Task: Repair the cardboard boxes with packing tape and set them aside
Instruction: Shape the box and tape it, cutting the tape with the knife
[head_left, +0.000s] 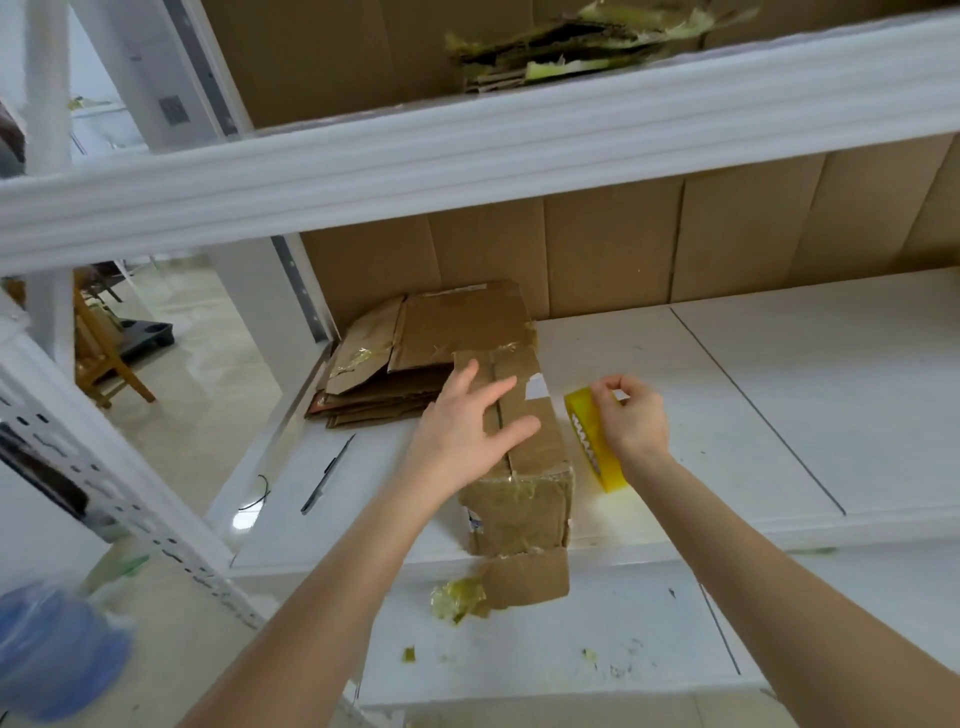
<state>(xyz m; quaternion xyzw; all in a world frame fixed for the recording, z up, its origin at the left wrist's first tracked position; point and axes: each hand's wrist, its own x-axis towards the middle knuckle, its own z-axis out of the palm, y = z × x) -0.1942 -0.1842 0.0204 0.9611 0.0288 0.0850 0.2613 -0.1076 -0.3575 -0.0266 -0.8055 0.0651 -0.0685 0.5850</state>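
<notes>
- Head view, centre of the frame: the cardboard box (519, 512) stands on the white shelf (779, 395), its near end hanging a little over the front edge. Its top flaps are folded shut with a seam running away from the viewer. A loose flap droops at the bottom of the near face, which is patched with old yellowed tape.
- The left hand (475, 418) lies flat on the box top, fingers spread and straight across the seam. I take this as holding the flaps down and stopping the box from sliding while tape is got ready.
- The right hand (634, 415) is just right of the box, thumb and fingertips pinched at the top edge of the yellow tape roll (587, 439). It looks like picking for the loose end, though the end itself is too small to make out. The roll sits close beside the box, probably so the strip has a short way to travel.
- The two hands are apart, one on each job.
- Left of centre: a stack of flattened cardboard (395, 364) lies against the shelf's back corner, touching the box's far end. I cannot tell if these are mended or waiting.
- Lower left of the shelf: a pen (327, 475) and a bit of black wire (262, 493) lie out of the way.
- Below the box: a crumpled wad of tape (460, 597) hangs by the drooping flap.
- Top of the frame: torn cardboard scraps (571, 47) rest on the upper shelf.
</notes>
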